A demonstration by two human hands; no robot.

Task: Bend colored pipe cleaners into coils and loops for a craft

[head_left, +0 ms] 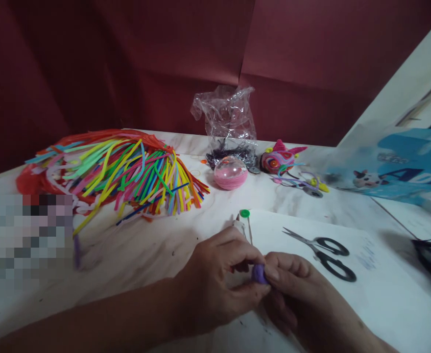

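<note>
The left hand (215, 279) and right hand (303, 287) clamp 1 purple piece (259, 273) in their fingertips from 2 sides, apparently to steady it, left of the scissors (315, 244) lying on white paper (384, 294).

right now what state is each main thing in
small rounded purple piece: pinched between left hand and right hand
black-handled metal scissors: flat, blades slightly parted
clear plastic bag: crumpled, upright
clear round plastic ball: lower part pink
multicoloured fuzzy strips: loosely heaped, fanned out
white paper sheet: flat, written on
</note>
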